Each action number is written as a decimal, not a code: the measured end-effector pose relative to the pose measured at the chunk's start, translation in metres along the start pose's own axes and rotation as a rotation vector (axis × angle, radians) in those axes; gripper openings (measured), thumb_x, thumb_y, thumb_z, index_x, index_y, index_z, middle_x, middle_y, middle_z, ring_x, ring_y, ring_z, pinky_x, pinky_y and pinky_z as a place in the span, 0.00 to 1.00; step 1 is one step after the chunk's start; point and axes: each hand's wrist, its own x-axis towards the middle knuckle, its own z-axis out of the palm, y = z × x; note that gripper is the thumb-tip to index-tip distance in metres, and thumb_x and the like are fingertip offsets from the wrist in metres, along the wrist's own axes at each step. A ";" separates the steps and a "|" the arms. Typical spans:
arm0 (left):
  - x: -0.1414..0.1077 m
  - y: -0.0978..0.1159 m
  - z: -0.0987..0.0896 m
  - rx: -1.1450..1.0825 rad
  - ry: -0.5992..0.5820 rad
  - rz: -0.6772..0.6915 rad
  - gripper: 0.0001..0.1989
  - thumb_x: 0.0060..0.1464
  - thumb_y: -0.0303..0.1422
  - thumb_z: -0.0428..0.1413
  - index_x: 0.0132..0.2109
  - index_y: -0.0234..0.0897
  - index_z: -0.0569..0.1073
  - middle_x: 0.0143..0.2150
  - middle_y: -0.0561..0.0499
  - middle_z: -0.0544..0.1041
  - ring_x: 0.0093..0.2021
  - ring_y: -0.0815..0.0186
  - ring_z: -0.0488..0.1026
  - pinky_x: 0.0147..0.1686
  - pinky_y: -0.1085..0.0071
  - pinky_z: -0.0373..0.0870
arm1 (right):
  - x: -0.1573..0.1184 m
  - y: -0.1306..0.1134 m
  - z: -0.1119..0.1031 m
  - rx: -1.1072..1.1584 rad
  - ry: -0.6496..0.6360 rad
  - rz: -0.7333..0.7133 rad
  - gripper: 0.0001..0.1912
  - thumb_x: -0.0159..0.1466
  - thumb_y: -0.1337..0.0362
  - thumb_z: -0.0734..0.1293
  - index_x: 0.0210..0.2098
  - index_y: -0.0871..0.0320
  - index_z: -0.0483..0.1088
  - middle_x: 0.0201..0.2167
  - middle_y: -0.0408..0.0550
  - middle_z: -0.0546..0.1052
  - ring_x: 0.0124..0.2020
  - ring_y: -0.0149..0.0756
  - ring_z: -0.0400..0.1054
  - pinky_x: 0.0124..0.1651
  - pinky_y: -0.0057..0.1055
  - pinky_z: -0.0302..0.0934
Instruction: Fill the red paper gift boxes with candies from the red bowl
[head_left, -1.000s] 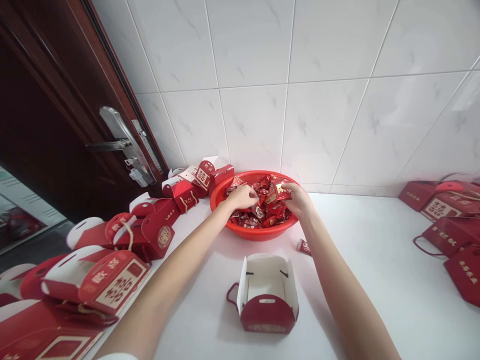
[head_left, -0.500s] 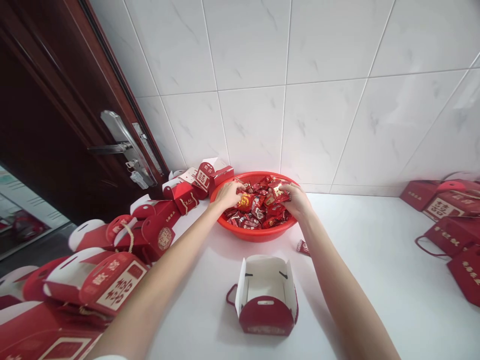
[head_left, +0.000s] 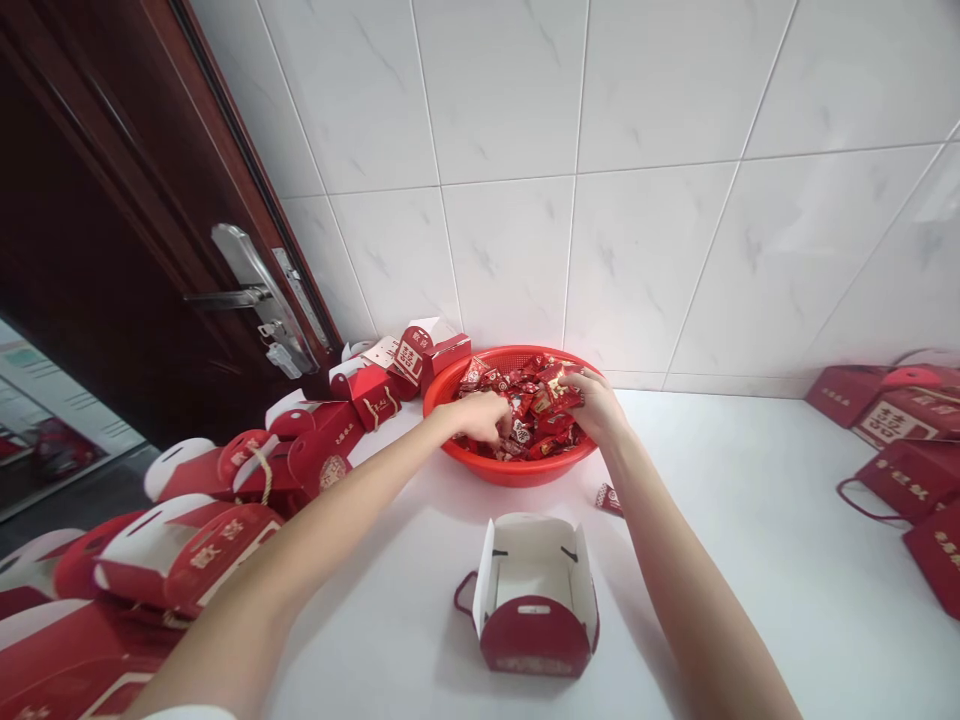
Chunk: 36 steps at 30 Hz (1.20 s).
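The open-topped, dark-red cardboard box (head_left: 536,637) stands unfilled; right hand (head_left: 600,408) holds shiny red-wrapped sweets (head_left: 553,396), left hand (head_left: 484,415), grip undeterminable, is inside the round red plastic basket (head_left: 519,475).

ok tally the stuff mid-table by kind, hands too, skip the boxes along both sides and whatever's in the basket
Rounded red plastic basket: 1
Open dark red cardboard box with white inside: 1
Small red-and-white wrapped sweet, lying loose: 1
Bare left hand and right hand: 2
Total: 5
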 end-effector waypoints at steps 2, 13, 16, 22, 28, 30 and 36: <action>0.004 -0.013 -0.002 -0.171 0.143 0.000 0.12 0.45 0.30 0.62 0.40 0.38 0.83 0.37 0.50 0.83 0.37 0.60 0.77 0.41 0.69 0.69 | 0.001 0.001 0.000 -0.012 0.002 -0.008 0.11 0.41 0.69 0.72 0.22 0.55 0.67 0.20 0.38 0.73 0.25 0.32 0.67 0.26 0.29 0.60; 0.032 -0.043 0.012 -0.687 0.512 0.064 0.10 0.48 0.36 0.62 0.36 0.35 0.82 0.36 0.49 0.82 0.39 0.60 0.76 0.44 0.66 0.70 | 0.003 0.001 -0.002 -0.001 -0.002 -0.004 0.11 0.40 0.68 0.73 0.23 0.54 0.68 0.21 0.39 0.75 0.26 0.34 0.68 0.26 0.29 0.62; 0.033 -0.040 0.017 -0.824 0.510 0.038 0.08 0.47 0.35 0.61 0.33 0.35 0.81 0.36 0.49 0.82 0.41 0.59 0.77 0.47 0.64 0.71 | 0.002 0.001 -0.001 0.000 -0.001 0.000 0.12 0.40 0.68 0.73 0.22 0.55 0.68 0.21 0.39 0.75 0.26 0.33 0.68 0.26 0.28 0.61; 0.029 -0.040 0.018 -0.958 0.686 0.120 0.06 0.45 0.30 0.58 0.32 0.36 0.80 0.40 0.49 0.82 0.43 0.61 0.78 0.48 0.64 0.73 | 0.002 0.000 -0.001 -0.013 0.008 -0.002 0.10 0.41 0.68 0.73 0.22 0.55 0.68 0.21 0.38 0.74 0.24 0.31 0.67 0.26 0.28 0.61; 0.027 -0.039 0.018 -1.087 0.832 0.127 0.05 0.44 0.31 0.59 0.30 0.36 0.79 0.36 0.49 0.82 0.41 0.61 0.78 0.46 0.64 0.74 | 0.002 0.001 -0.001 -0.018 -0.007 0.002 0.11 0.42 0.69 0.74 0.22 0.55 0.69 0.22 0.39 0.74 0.26 0.32 0.68 0.27 0.28 0.62; 0.027 -0.037 0.018 -1.102 0.826 0.130 0.06 0.44 0.32 0.59 0.30 0.37 0.80 0.34 0.50 0.82 0.39 0.61 0.78 0.45 0.64 0.74 | 0.002 0.001 -0.002 -0.020 -0.029 0.004 0.11 0.42 0.68 0.75 0.22 0.55 0.70 0.23 0.40 0.76 0.27 0.32 0.69 0.28 0.29 0.64; 0.021 -0.029 0.014 -1.152 0.716 0.091 0.09 0.42 0.31 0.56 0.30 0.38 0.82 0.37 0.48 0.84 0.41 0.60 0.79 0.43 0.66 0.76 | 0.001 0.001 -0.002 -0.071 -0.110 0.018 0.14 0.42 0.66 0.78 0.26 0.55 0.72 0.28 0.44 0.80 0.31 0.36 0.72 0.31 0.30 0.65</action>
